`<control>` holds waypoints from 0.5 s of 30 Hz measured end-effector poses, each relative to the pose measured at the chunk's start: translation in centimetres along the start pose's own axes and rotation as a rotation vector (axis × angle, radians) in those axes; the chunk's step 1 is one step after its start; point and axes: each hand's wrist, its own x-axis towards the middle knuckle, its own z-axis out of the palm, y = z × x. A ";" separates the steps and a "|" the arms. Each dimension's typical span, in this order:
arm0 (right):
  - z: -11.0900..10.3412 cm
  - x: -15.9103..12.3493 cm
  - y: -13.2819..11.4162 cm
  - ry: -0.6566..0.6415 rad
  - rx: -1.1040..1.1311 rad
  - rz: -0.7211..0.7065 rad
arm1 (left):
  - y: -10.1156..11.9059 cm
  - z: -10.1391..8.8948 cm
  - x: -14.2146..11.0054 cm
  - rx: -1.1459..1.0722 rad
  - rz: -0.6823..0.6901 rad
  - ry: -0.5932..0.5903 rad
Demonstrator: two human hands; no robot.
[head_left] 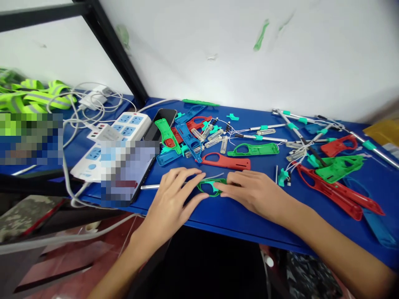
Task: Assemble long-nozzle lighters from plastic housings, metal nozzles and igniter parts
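Observation:
A green plastic lighter casing half (202, 192) lies low over the front of the blue table, with a teal trigger piece (214, 185) inside it. My left hand (176, 195) pinches the ring-shaped end of the casing between thumb and fingers. From the other side my right hand (249, 189) is closed on the casing, its fingertips against the teal piece and covering the rest. A silver metal tube (150, 187) sticks out to the left from behind my left hand. Just beyond my fingers lies a red casing half (226, 161).
Red, green and blue casings, clear fuel tanks (214, 141) and wired metal tubes (268, 138) are scattered behind and to the right. A white power strip (124, 133), a dark phone (160, 120) and a screen device (134, 172) lie left. The table's front edge (224, 234) runs below my hands.

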 end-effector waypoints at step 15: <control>0.1 -0.4 -1.1 -0.071 -0.012 0.087 | 0.3 0.0 0.2 -0.033 -0.096 -0.073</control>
